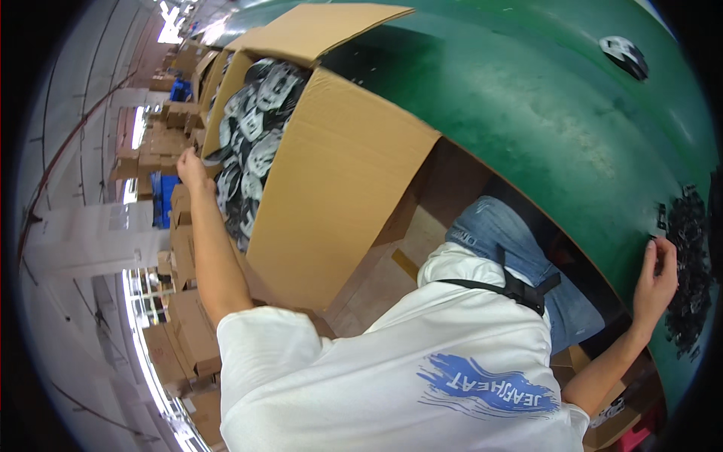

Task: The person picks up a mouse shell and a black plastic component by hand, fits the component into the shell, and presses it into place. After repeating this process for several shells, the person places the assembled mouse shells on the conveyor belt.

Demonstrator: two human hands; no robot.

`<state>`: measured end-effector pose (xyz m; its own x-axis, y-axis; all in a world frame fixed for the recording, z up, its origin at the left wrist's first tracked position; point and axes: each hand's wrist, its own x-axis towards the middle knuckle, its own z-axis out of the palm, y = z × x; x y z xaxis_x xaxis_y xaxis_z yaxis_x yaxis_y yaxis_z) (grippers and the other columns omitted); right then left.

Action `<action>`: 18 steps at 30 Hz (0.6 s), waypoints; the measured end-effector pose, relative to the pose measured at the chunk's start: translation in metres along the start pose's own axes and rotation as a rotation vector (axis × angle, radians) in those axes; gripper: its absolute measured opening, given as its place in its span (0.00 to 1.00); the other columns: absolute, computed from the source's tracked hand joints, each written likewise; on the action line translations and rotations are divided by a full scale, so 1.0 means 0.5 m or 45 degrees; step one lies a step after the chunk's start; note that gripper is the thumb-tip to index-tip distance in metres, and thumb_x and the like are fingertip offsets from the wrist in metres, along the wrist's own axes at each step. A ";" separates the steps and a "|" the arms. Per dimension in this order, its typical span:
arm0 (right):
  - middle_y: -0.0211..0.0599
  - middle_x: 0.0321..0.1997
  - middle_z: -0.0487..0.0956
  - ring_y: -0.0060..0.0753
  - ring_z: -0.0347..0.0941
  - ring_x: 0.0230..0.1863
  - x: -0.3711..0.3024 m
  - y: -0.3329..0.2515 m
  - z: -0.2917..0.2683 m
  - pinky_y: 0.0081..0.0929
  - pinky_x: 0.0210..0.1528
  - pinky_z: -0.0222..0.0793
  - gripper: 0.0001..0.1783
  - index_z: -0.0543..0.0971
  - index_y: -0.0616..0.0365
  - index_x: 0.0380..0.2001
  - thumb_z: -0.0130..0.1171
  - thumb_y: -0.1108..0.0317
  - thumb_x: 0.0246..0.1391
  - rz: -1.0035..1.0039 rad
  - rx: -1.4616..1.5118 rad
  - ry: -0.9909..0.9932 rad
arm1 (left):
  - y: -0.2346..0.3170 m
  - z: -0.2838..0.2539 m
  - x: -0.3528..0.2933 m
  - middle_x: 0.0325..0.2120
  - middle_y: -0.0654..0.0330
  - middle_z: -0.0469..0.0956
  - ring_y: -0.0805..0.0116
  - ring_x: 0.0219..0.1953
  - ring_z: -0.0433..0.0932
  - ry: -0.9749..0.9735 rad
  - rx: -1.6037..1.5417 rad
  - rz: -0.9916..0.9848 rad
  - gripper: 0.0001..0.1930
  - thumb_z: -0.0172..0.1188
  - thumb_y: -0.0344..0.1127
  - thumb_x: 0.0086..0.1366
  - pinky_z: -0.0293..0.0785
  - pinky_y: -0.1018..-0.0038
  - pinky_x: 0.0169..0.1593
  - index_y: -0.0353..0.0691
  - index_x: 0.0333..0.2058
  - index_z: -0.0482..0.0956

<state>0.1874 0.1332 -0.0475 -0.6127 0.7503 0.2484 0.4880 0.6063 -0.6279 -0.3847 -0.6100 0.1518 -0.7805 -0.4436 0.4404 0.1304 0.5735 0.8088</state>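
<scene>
My left hand (194, 170) is closed at the outer edge of an open cardboard box (339, 181). Whatever it grips, if anything, is too small to make out. Many black-and-white plastic shells (263, 154) fill the box, and a dark one at its edge lies beside my fingers. Over the green table (527, 128), my right hand (655, 282) pinches a small black part (653, 239) between thumb and fingers. Close by lies a heap of small black parts (689, 264), with a few loose ones near my fingertips.
A single black-and-white shell (623, 57) rests at the far right of the table. Stacked cartons (188, 331) and blue bins (162, 200) stand to the left. Another open carton (625, 407) sits low at the right, under my right arm.
</scene>
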 end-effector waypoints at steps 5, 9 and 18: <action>0.39 0.35 0.82 0.32 0.77 0.32 -0.038 -0.076 0.006 0.28 0.39 0.75 0.06 0.84 0.62 0.41 0.66 0.71 0.66 0.064 -0.018 0.029 | 0.239 0.381 -0.243 0.54 0.57 0.81 0.67 0.57 0.78 -0.561 -0.259 0.509 0.15 0.60 0.33 0.78 0.73 0.69 0.65 0.33 0.58 0.78; 0.42 0.35 0.86 0.45 0.84 0.34 -0.047 -0.063 0.026 0.36 0.38 0.79 0.04 0.84 0.61 0.36 0.70 0.74 0.59 -0.050 0.050 0.070 | 0.463 0.622 -0.573 0.58 0.54 0.81 0.64 0.61 0.78 -1.174 -0.371 0.805 0.21 0.58 0.35 0.80 0.71 0.69 0.68 0.33 0.65 0.74; 0.38 0.33 0.86 0.34 0.83 0.30 -0.124 -0.099 -0.030 0.30 0.34 0.79 0.04 0.84 0.61 0.36 0.71 0.76 0.58 0.084 0.224 0.097 | 0.604 1.091 -1.117 0.66 0.42 0.74 0.43 0.66 0.74 -1.232 -0.127 1.692 0.33 0.65 0.56 0.72 0.69 0.51 0.70 0.48 0.69 0.75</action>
<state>0.2107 0.0607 -0.0209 -0.5307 0.8088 0.2535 0.4052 0.5048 -0.7622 -0.2429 0.1868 -0.0628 -0.1597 0.8826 0.4421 0.9855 0.1162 0.1240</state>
